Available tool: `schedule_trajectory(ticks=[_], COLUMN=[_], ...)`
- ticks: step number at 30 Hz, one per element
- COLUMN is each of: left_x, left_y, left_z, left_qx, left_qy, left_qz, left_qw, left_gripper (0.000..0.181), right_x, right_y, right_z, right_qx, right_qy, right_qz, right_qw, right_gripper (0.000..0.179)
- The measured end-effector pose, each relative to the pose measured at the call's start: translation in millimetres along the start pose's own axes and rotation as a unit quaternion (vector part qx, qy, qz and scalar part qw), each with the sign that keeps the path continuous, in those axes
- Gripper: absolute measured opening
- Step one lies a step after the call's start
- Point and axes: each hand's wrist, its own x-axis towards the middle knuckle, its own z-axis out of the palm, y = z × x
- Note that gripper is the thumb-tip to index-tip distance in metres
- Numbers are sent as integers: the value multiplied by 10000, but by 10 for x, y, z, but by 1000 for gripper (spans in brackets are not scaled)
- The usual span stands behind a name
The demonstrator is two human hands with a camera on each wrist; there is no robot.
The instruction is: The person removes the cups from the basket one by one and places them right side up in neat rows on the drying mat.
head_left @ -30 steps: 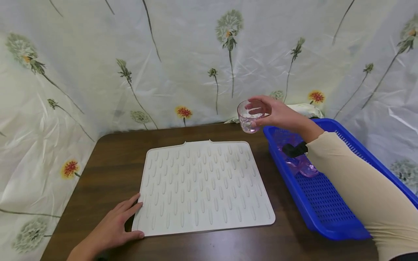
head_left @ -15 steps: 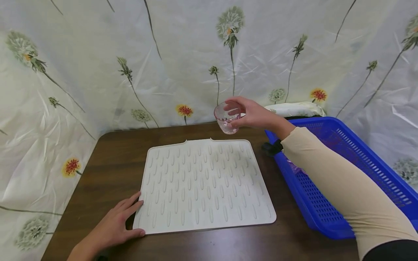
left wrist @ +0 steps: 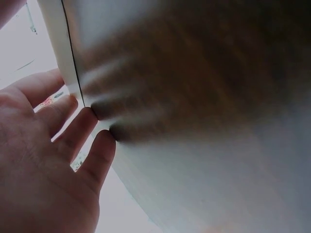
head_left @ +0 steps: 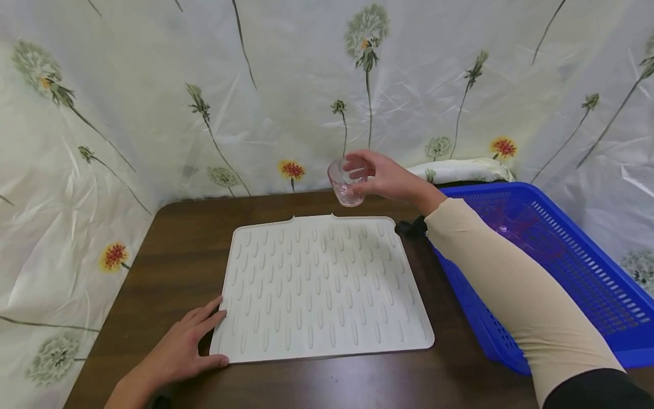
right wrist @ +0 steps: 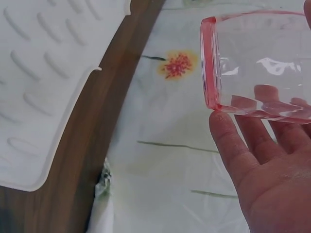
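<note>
My right hand [head_left: 385, 176] grips a clear, pink-tinted glass tumbler [head_left: 341, 190] above the back edge of the table. In the right wrist view, the tumbler [right wrist: 252, 53] shows a thick pink base, with fingers [right wrist: 228, 138] along its side. A white ribbed drying mat [head_left: 322, 289] lies flat on the dark wooden table [head_left: 174, 255], in front of and below the tumbler. At the mat's front left corner rests my left hand [head_left: 179, 346], fingers spread and fingertips at the mat's edge. From the left wrist, the left hand [left wrist: 53, 160] appears with fingers loosely extended to the tabletop.
A blue slotted plastic basket [head_left: 516, 190] stands at the right, partly hidden by my right sleeve [head_left: 511, 284]. Pink glassware [head_left: 503, 227] lies inside it. Flower-printed sheeting [head_left: 286, 102] hangs behind and beside the table. A black band [head_left: 411, 228] hangs by my right wrist.
My right hand has carried the tumbler leftward from beside the basket to behind the mat, slowing in the last half second. The left hand has stayed at the mat's corner.
</note>
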Motion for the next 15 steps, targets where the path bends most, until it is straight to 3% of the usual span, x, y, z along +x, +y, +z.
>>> schedule_trajectory(ticks=[7, 15], left_x=[16, 0], left_y=[-4, -5], left_z=[-12, 2], left_qx=[-14, -83], left_qy=[-19, -35], left_qz=[-3, -32], left_qw=[10000, 10000], left_gripper=[88, 89], right_x=[137, 276], right_y=[29, -158], right_z=[82, 327], right_qx=[98, 428], right_qy=[194, 193], right_qz=[15, -192], right_qw=[9998, 9987], right_gripper=[79, 78])
